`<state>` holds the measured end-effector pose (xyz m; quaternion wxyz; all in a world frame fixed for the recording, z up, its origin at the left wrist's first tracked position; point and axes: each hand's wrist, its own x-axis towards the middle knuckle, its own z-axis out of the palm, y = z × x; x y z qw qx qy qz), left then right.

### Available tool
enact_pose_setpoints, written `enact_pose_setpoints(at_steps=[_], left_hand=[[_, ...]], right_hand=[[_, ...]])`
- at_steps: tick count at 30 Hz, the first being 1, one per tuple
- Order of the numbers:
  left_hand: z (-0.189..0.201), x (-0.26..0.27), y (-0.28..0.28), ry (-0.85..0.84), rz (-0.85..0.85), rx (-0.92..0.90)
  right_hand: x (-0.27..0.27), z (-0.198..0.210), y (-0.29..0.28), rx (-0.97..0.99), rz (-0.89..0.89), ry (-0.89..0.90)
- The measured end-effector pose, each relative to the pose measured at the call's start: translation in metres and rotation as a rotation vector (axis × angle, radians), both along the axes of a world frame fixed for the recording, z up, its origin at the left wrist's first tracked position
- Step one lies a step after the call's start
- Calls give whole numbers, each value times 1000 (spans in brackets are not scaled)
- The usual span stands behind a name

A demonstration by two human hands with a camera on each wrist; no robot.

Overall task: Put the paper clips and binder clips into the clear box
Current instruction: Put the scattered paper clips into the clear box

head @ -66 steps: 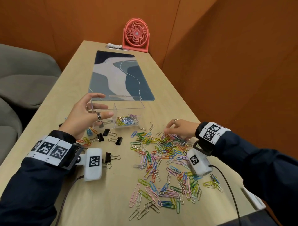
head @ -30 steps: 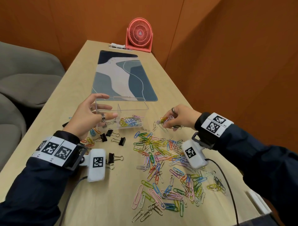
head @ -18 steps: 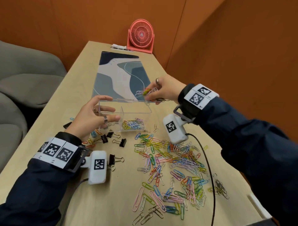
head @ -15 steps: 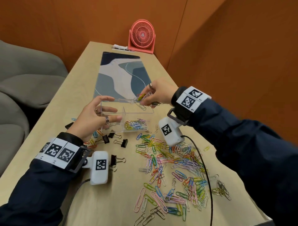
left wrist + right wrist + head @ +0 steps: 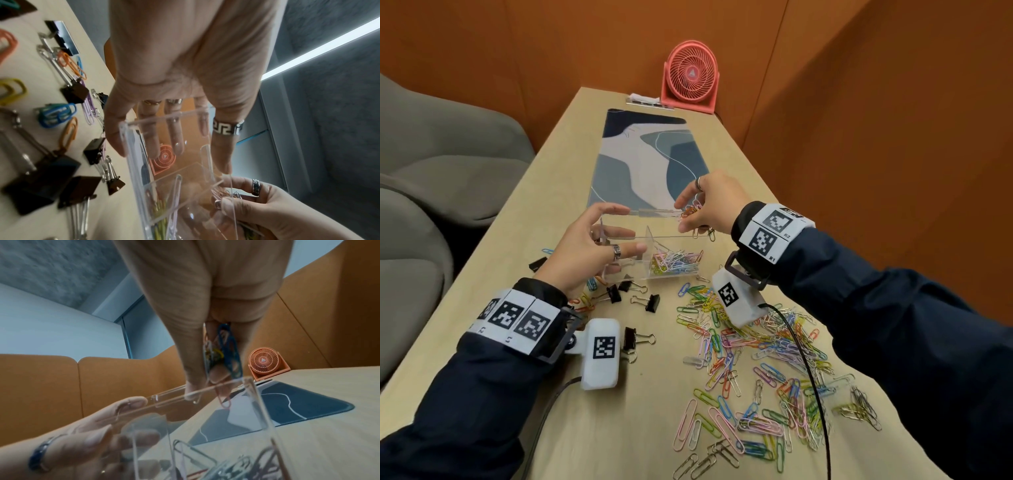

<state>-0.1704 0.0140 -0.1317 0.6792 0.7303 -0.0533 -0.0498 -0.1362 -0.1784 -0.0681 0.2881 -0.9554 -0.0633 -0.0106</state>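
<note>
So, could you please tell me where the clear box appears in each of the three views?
Head: clear box at centre, between both hands.
Left wrist: box at lower centre, beyond the left hand.
Right wrist: box across the bottom.
Shared landmark: the fan.

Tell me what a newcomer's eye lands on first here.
First the sprawl of coloured paper clips on the near right of the table. Next the right hand, pinching a bunch of clips over the clear box, which the left hand steadies. Then the coral fan at the far end.
</note>
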Motion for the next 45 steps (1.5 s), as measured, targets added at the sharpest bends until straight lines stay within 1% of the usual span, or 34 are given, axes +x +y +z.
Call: enact_pose_setpoints(at_steps=[3, 10, 16, 19, 22, 24, 26, 27, 28, 29, 30, 32, 33, 34, 36, 39, 41, 45], left_hand=[[0, 1, 1, -1, 3, -6], [-1, 1, 1, 8, -18, -3], [-3, 4, 1, 11, -7, -10], [-4, 4, 2, 3, -5, -20], [-5, 7, 4, -9, 5, -44], [-6, 8, 7, -12, 14, -65], [-6, 10, 9, -16, 27, -78], [-6, 10, 11, -19, 37, -83], [-6, 11, 13, -21, 49, -88], [-6, 11, 15, -22, 61, -95], [-6, 12, 16, -21, 72, -100], [-5, 12, 18, -20, 90, -103], [-5, 12, 18, -20, 99, -99], [-4, 11, 19, -23, 105, -93], [-4, 11, 20, -28, 111, -83], [-4, 12, 21, -38, 114, -71], [-4, 12, 22, -43, 116, -70], [-3, 11, 21, -36, 114, -81]], right_hand=[[1, -1, 3, 48, -17, -48], [4, -2, 8, 204, 35, -122], [2, -6, 0, 140, 147, -27], [0, -4, -7, 158, 203, 10], [-3, -4, -11, 167, 219, -15], [-6, -7, -12, 205, 162, -141], [-8, -14, -17, 252, 18, -298], [-10, -17, -21, 242, -61, -324], [-12, -19, -26, 190, -115, -290], [-16, -21, -30, 105, -130, -203], [-20, -25, -35, 15, -110, -75], [-28, -31, -40, -144, 22, 245], [-32, -34, -39, -224, 118, 376], [-35, -39, -36, -297, 213, 463], [-37, -51, -27, -457, 369, 540], [-40, -64, -15, -664, 505, 601], [-43, -68, -15, -749, 551, 609], [-49, -66, -38, -785, 548, 660]])
